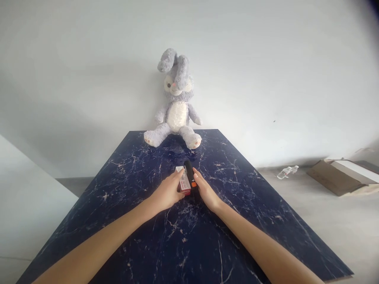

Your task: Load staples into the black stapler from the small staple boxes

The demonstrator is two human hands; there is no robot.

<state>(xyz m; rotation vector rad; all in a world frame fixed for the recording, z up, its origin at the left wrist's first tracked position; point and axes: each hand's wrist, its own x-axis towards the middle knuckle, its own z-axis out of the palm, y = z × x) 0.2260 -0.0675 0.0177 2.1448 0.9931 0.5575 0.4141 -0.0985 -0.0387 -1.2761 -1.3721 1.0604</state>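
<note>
On the marbled bench [245, 193], between its side edges, my left hand [166, 193] is gripping a box [185, 182], my right hand [207, 193] touching a black tool [189, 172], grip unclear; uneven pressing could start tipping the box.

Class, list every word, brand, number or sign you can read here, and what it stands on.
No text is readable.
Red-and-white box at the left hand: print, too small and blurred.
Black item with orange patch, beside the box: pale mark, too small.
Clear bottle-like item on the floor: reddish mark, too blurred.
</note>
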